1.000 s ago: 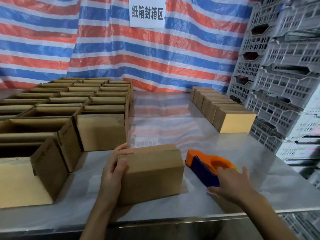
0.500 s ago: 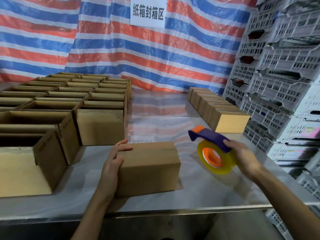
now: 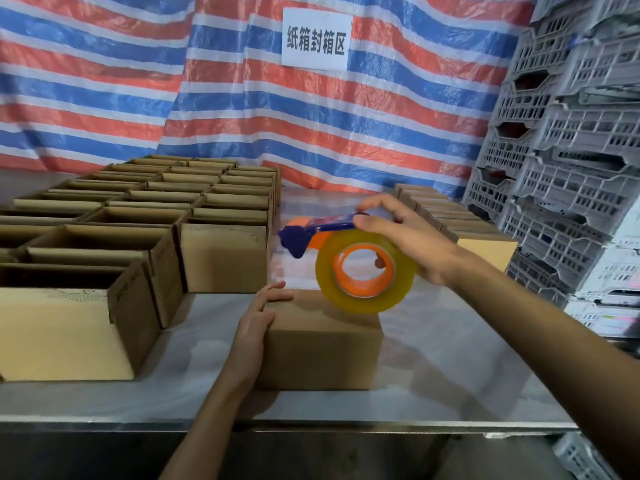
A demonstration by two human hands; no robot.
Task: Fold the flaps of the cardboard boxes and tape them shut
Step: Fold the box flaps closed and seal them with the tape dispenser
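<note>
A small closed cardboard box (image 3: 322,351) stands on the metal table (image 3: 450,386) near its front edge. My left hand (image 3: 254,329) lies against the box's left side, with the fingertips curled over its top left corner. My right hand (image 3: 408,244) grips a tape dispenser (image 3: 349,261) in the air just above the box's top. The dispenser has a blue and orange body and a roll of clear yellowish tape, and its blue blade end points left.
Several open cardboard boxes (image 3: 138,237) fill the table's left side in rows. A row of closed boxes (image 3: 460,223) lies at the back right. Grey plastic crates (image 3: 571,150) are stacked at the right. A striped tarp (image 3: 173,81) with a white sign (image 3: 316,39) hangs behind.
My right hand picked the tape dispenser up off the table to the right of the box and carried it up and left over the box. My left hand stayed on the box.
</note>
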